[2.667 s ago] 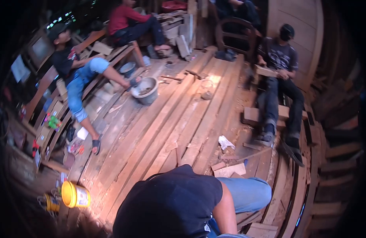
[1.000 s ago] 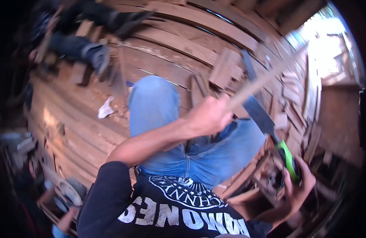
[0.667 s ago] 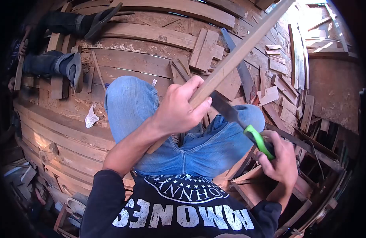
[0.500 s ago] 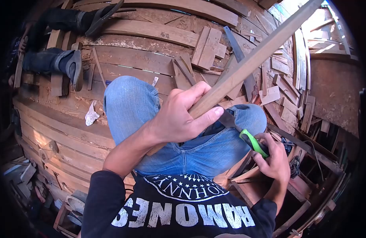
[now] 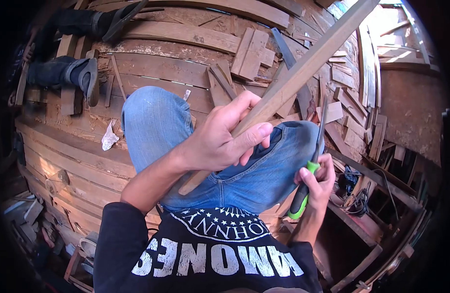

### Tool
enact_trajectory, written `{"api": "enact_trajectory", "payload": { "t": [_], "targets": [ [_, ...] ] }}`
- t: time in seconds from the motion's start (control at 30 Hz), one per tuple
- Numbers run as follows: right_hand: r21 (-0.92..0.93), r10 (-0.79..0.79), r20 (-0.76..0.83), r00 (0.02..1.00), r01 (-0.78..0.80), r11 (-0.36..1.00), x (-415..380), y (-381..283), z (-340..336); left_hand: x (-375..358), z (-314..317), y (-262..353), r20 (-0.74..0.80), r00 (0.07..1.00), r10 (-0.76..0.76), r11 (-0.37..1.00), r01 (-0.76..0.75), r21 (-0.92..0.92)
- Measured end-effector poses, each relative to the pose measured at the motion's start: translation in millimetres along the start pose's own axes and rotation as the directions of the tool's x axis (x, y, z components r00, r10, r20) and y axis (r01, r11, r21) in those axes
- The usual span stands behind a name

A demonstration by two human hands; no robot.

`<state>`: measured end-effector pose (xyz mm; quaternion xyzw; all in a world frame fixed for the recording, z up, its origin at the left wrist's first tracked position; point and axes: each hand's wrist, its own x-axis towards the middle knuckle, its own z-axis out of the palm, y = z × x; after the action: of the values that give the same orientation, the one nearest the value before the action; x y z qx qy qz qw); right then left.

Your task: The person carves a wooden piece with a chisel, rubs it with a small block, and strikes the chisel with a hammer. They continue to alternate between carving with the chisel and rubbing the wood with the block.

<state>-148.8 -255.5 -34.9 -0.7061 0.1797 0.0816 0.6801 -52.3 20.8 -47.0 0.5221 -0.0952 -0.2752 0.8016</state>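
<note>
Above the jeans, the left hand has its fingers clamped on the wooden stick, which runs between one and two o'clock, its near end at seven. At four o'clock from there, the right hand's fingers grip the green-handled tool, its blade swung from about half past ten to just past twelve. Farther off, toward one o'clock, a saw lies among wood scraps
</note>
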Motion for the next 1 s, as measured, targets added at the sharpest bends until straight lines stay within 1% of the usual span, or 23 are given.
{"api": "enact_trajectory", "payload": {
  "t": [0.07, 0.1, 0.13, 0.2, 0.23, 0.27, 0.33, 0.37, 0.4, 0.43, 0.47, 0.5, 0.53, 0.6, 0.63, 0.73, 0.77, 0.8, 0.87, 0.9, 0.93, 0.97, 1.0],
  "targets": [
    [-0.014, -0.079, 0.05, 0.996, 0.08, 0.997, 4, -3, 11, -3, 4, -2, 0.028, 0.999, 0.042, 0.999, -0.042, -0.008],
    [0.079, -0.131, 0.136, 0.982, 0.121, 0.989, 4, 4, 8, -5, 5, -4, 0.052, 0.995, 0.08, 0.997, -0.079, -0.016],
    [0.081, -0.136, 0.141, 0.981, 0.125, 0.989, 4, 4, 11, -6, 8, -6, 0.049, 0.995, 0.084, 0.996, -0.084, -0.011],
    [0.252, -0.237, 0.209, 0.949, 0.182, 0.95, 5, 2, 21, -6, 17, -15, 0.07, 0.981, 0.181, 0.983, -0.181, -0.01],
    [0.258, -0.161, 0.265, 0.951, 0.091, 0.962, 7, -1, 20, -6, 21, -20, 0.07, 0.984, 0.165, 0.986, -0.162, -0.037],
    [0.277, -0.103, 0.216, 0.971, 0.041, 0.96, 9, -6, 33, -7, 22, -24, 0.078, 0.985, 0.157, 0.987, -0.155, -0.036],
    [0.088, -0.138, 0.317, 0.938, 0.116, 0.989, 18, 0, 36, -8, 25, -29, 0.078, 0.991, 0.105, 0.987, -0.114, 0.115],
    [0.115, -0.158, 0.309, 0.938, 0.128, 0.985, 16, 4, 38, -8, 27, -30, 0.093, 0.991, 0.1, 0.987, -0.111, 0.118],
    [0.12, -0.19, 0.29, 0.938, 0.161, 0.98, 14, 8, 36, -9, 29, -30, 0.066, 0.996, 0.053, 0.993, -0.06, 0.098],
    [0.202, -0.26, 0.244, 0.934, 0.213, 0.956, 11, 7, 38, -10, 30, -31, 0.036, 0.999, 0.004, 0.997, -0.007, 0.076],
    [0.278, -0.321, 0.196, 0.927, 0.261, 0.924, 9, 6, 40, -11, 31, -33, 0.034, 0.999, -0.001, 0.997, -0.001, 0.074],
    [0.21, -0.475, 0.246, 0.845, 0.432, 0.877, 12, 9, 33, -12, 32, -34, 0.04, 0.998, -0.05, 0.998, 0.048, 0.049],
    [0.211, -0.474, 0.244, 0.846, 0.43, 0.878, 11, 4, 35, -13, 33, -36, 0.049, 0.994, -0.099, 0.995, 0.098, 0.025],
    [0.166, -0.395, -0.038, 0.918, 0.395, 0.904, 4, -12, 39, -13, 42, -50, 0.046, 0.992, -0.12, 0.992, 0.121, -0.02],
    [0.177, -0.468, -0.012, 0.883, 0.463, 0.869, 6, -9, 37, -13, 47, -54, 0.042, 0.99, -0.138, 0.988, 0.14, -0.064],
    [0.147, -0.48, -0.056, 0.875, 0.483, 0.863, -3, -17, 37, -17, 55, -58, 0.048, 0.989, -0.142, 0.99, 0.142, -0.005],
    [0.099, -0.454, -0.034, 0.89, 0.455, 0.885, -4, -18, 37, -16, 55, -60, 0.008, 0.999, -0.053, 0.99, 0.051, 0.132],
    [-0.044, -0.48, -0.171, 0.86, 0.48, 0.876, -4, -17, 49, -17, 57, -60, 0.01, 0.998, -0.059, 0.99, 0.057, 0.132],
    [-0.306, -0.503, 0.004, 0.864, 0.48, 0.822, -1, -21, 57, -18, 59, -59, 0.022, 0.978, 0.208, 0.906, -0.201, 0.372],
    [-0.425, -0.481, 0.011, 0.877, 0.439, 0.792, 1, -29, 67, -18, 59, -59, 0.028, 0.978, 0.206, 0.905, -0.202, 0.374],
    [-0.536, -0.455, 0.015, 0.89, 0.392, 0.748, 4, -35, 75, -19, 58, -58, 0.052, 0.964, 0.26, 0.888, -0.26, 0.379],
    [-0.517, -0.466, -0.002, 0.885, 0.398, 0.758, 12, -33, 77, -19, 56, -56, 0.079, 0.946, 0.314, 0.866, -0.319, 0.384],
    [-0.566, -0.601, 0.003, 0.799, 0.497, 0.658, 22, -29, 74, -19, 54, -56, 0.083, 0.945, 0.316, 0.863, -0.323, 0.388]
  ]
}}
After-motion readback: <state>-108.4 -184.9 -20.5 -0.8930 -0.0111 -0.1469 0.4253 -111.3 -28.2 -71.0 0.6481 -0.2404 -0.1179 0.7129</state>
